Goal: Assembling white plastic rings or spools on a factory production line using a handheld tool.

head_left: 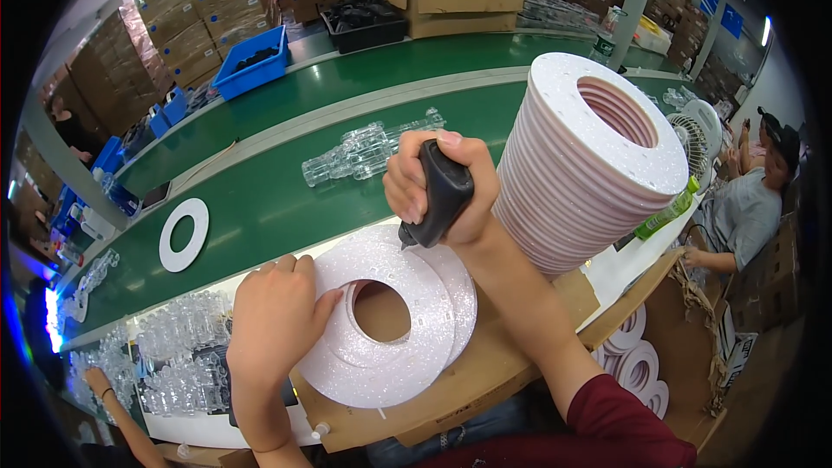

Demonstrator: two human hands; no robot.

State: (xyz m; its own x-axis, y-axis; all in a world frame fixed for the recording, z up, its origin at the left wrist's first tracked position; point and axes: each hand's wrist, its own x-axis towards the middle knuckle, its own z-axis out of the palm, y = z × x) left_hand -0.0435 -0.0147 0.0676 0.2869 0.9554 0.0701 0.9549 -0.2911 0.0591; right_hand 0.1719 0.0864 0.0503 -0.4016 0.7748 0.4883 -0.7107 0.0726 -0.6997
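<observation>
My right hand [442, 182] is wrapped round a black hand tool [442, 195] with a narrow tip, which points down at the far part of a white glittery ring [347, 381]. Whether the tip touches the ring, I cannot tell. My left hand [282, 312] grips the same ring at its left side, thumb near the central hole and fingers curled. A second white ring [465, 303] lies beneath, shifted to the right. Both lie on a brown cardboard sheet [511, 351]. Just right of my right forearm stands a tall stack of similar rings [563, 173].
A green conveyor belt [260, 165] runs behind, carrying clear plastic parts [368, 152] and a single white ring [165, 247]. More clear parts [182, 355] are heaped at left, near another person's hand [97, 379]. A cardboard box [685, 364] with rings stands at right, beside a seated person [745, 217].
</observation>
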